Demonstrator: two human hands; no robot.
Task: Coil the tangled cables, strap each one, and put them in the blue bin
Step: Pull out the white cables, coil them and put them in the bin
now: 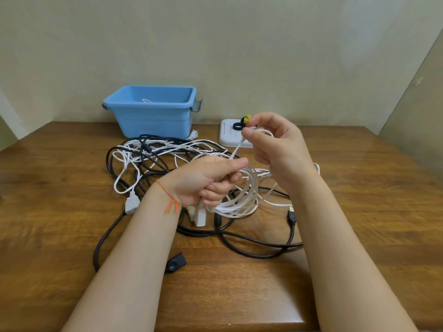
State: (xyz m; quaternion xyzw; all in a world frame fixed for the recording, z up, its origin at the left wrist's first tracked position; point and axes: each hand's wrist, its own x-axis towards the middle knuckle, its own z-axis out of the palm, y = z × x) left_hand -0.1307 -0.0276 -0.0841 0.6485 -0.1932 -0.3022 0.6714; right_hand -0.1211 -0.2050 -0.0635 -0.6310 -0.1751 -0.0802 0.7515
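Both forearms reach in over the wooden desk (359, 188), left hand (203, 180) gripping the half-wound white cable coil (239, 202) just above the tangled cable pile (167, 154), right hand (275, 142) pinching its loose strand up high. Looks light, thin and floppy, so I'd hold the bundled loops, not the plug. No readable labels anywhere; blue bin (153, 116) sits behind, velcro straps (241, 124) beside it.
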